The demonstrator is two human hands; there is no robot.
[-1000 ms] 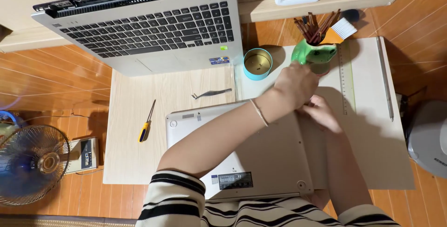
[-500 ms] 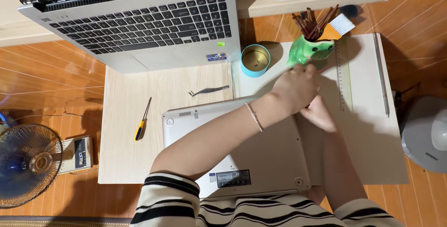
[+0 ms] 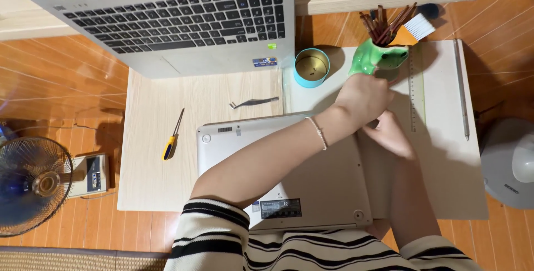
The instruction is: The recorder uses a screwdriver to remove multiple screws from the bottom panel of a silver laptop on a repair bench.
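An upturned silver laptop [image 3: 300, 171] is laid bottom side up on the pale worktop [image 3: 156, 154]. Its far right corner is covered by both hands: the left hand [image 3: 364, 98] is reached across from the left, and the right hand [image 3: 392, 134] is placed just beneath it. Whether anything is gripped cannot be told, since the fingers are hidden. A green frog-shaped holder [image 3: 378, 57] is seen just beyond the hands, a blue tin [image 3: 311, 68] beside it. Tweezers [image 3: 253, 103] and a yellow-handled screwdriver [image 3: 172, 136] lie well apart, left of them.
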